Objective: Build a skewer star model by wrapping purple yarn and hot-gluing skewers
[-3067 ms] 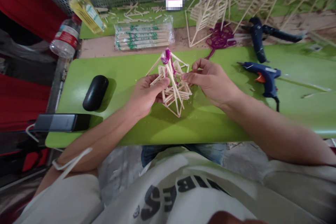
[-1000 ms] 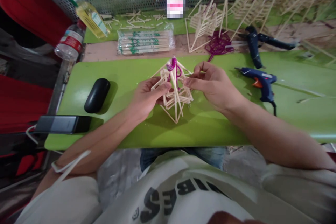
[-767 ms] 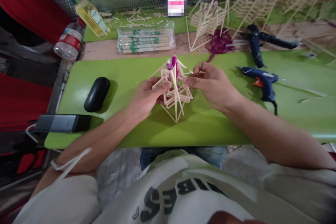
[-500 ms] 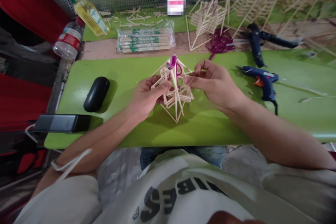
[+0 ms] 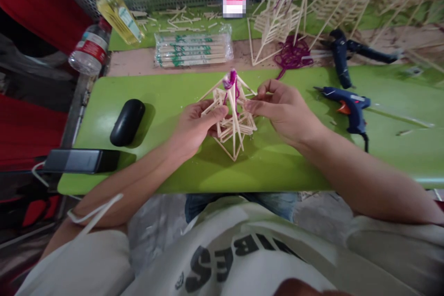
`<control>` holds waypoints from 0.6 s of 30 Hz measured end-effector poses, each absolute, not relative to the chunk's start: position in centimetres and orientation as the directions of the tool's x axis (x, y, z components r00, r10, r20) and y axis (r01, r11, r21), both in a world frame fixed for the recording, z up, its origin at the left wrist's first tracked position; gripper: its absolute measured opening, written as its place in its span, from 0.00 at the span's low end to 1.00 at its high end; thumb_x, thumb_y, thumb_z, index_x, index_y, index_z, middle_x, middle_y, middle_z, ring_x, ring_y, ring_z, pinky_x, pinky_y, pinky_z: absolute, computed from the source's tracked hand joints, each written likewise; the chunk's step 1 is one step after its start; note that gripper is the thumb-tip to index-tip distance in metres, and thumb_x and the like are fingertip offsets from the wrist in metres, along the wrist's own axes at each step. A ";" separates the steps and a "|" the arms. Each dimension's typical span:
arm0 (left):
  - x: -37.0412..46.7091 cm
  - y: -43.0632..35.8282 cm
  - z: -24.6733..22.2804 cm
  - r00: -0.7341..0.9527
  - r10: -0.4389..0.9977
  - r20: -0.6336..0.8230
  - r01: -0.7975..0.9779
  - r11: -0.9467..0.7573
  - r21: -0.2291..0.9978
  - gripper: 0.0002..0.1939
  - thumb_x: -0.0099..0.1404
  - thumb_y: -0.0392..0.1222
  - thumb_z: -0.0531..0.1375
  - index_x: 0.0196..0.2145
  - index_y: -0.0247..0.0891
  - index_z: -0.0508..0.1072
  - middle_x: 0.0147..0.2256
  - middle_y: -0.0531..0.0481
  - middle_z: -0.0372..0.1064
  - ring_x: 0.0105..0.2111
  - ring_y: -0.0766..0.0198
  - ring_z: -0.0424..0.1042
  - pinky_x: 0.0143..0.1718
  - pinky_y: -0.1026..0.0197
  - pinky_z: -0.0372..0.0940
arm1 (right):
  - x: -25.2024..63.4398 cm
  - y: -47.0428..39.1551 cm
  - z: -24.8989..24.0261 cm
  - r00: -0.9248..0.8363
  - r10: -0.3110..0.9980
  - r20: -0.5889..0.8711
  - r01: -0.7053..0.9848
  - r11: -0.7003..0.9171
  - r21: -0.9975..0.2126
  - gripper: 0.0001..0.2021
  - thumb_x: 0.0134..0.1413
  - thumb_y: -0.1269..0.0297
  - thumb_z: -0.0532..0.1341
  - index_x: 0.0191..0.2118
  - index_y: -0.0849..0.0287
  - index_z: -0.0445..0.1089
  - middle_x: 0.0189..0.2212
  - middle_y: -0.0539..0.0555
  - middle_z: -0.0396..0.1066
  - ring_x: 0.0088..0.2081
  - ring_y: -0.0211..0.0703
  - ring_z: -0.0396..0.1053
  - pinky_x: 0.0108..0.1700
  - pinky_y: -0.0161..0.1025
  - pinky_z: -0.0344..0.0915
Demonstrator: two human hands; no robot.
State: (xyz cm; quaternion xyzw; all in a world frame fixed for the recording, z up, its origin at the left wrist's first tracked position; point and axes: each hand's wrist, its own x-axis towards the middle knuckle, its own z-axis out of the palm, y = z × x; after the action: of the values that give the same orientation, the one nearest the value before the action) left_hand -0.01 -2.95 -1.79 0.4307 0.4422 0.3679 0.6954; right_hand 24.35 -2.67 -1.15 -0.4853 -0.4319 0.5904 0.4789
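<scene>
A small frame of pale wooden sticks (image 5: pixel 238 135) stands on the green table between my hands, with a pointed base toward me and sticks meeting at the top. Purple yarn (image 5: pixel 231 79) is wound round that top, and a strand hangs down inside. My left hand (image 5: pixel 198 125) grips the frame's left side, thumb on top and fingers partly hidden behind the sticks. At the right side, my right hand (image 5: pixel 279 106) pinches with thumb and forefinger at the stick frame's edge; the exact spot is hidden by the fingertips.
Right of my hands lies a blue glue gun (image 5: pixel 350 104); a darker one (image 5: pixel 340 58) is behind it. Purple yarn (image 5: pixel 293 53), larger stick frames (image 5: pixel 277 21) and wrapped sticks (image 5: pixel 194 50) are at the back. A black case (image 5: pixel 127 122) and power bank (image 5: pixel 81 161) sit left.
The purple strand inside the frame hung in a loop before and now runs straighter. Both hands keep nearly the same hold, and the view has shifted slightly.
</scene>
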 end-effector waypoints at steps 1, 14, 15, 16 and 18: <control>0.0 -2.9 -1.7 0.338 0.890 -0.306 -0.129 0.365 0.922 0.28 0.66 0.61 0.84 0.48 0.36 0.86 0.40 0.44 0.89 0.31 0.64 0.85 0.30 0.64 0.82 | 24.4 -2.6 -1.2 -0.071 0.984 -0.164 -0.146 -0.173 -0.974 0.28 0.45 0.60 0.90 0.35 0.51 0.69 0.26 0.46 0.67 0.30 0.38 0.65 0.34 0.40 0.58; -0.2 -3.0 -2.3 0.330 0.889 -0.317 -0.169 0.386 0.907 0.26 0.69 0.60 0.83 0.48 0.37 0.84 0.38 0.47 0.87 0.30 0.62 0.86 0.29 0.62 0.84 | 24.6 -2.5 -1.4 -0.096 0.984 -0.149 -0.136 -0.161 -0.977 0.31 0.45 0.52 0.93 0.35 0.53 0.70 0.28 0.47 0.71 0.34 0.39 0.70 0.36 0.39 0.63; -0.1 -3.0 -2.3 0.318 0.890 -0.327 -0.168 0.393 0.904 0.26 0.69 0.61 0.82 0.48 0.37 0.84 0.37 0.47 0.87 0.29 0.62 0.86 0.29 0.61 0.84 | 24.7 -2.3 -1.6 -0.112 0.984 -0.142 -0.127 -0.156 -0.980 0.31 0.46 0.49 0.92 0.35 0.53 0.71 0.29 0.47 0.73 0.35 0.40 0.71 0.37 0.39 0.64; -0.1 -3.1 -2.3 0.309 0.892 -0.331 -0.167 0.393 0.904 0.26 0.69 0.62 0.82 0.48 0.37 0.83 0.36 0.47 0.86 0.29 0.61 0.86 0.28 0.61 0.83 | 24.9 -2.2 -1.9 -0.128 0.983 -0.133 -0.109 -0.147 -0.983 0.31 0.48 0.46 0.92 0.36 0.53 0.72 0.30 0.48 0.74 0.35 0.40 0.72 0.38 0.39 0.65; 0.0 -3.1 -2.2 0.296 0.899 -0.323 -0.163 0.380 0.910 0.27 0.69 0.63 0.81 0.46 0.38 0.82 0.35 0.48 0.85 0.28 0.61 0.85 0.28 0.60 0.82 | 25.4 -1.9 -2.2 -0.154 0.981 -0.120 -0.055 -0.130 -0.990 0.29 0.53 0.39 0.88 0.37 0.53 0.75 0.32 0.49 0.76 0.35 0.39 0.71 0.39 0.40 0.68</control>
State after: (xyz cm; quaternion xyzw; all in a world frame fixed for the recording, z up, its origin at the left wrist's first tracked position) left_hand 0.01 -3.12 -2.21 0.4051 0.4543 0.3818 0.6955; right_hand 25.37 -1.94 -2.20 -0.4749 -0.4875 0.5825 0.4445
